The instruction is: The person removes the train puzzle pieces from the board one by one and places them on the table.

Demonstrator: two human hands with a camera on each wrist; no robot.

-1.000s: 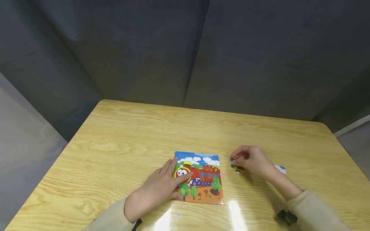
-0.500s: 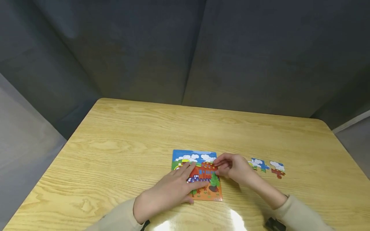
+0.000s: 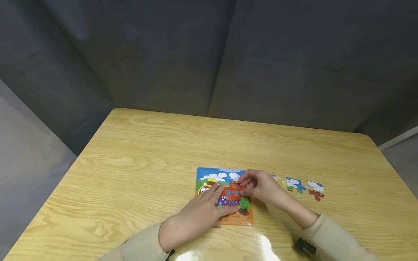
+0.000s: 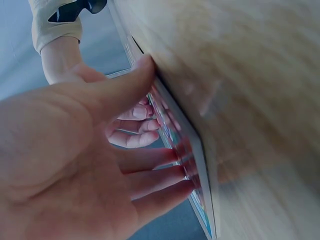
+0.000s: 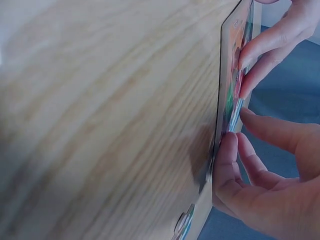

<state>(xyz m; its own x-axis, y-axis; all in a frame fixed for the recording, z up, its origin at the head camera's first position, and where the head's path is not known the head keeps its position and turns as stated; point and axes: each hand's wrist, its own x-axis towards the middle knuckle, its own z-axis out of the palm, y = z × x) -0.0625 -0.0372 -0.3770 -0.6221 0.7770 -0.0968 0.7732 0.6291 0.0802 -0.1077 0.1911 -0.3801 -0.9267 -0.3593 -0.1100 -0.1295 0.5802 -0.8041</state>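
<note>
Head: your left hand (image 3: 200,212) rests straight-fingered on the puzzle (image 3: 210,174), near centre; loose pieces (image 3: 294,183) lie right. Left wrist: sliding fingers could shift it. Right wrist: your right hand (image 5: 280,200) bends at its edge, grip unclear; uneven pressing could lift it.

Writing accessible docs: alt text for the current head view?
A left hand lies across a train puzzle on a wood-grain table, while the right hand touches its right side. Loose pieces lie to the right; dark fabric hangs behind.
</note>
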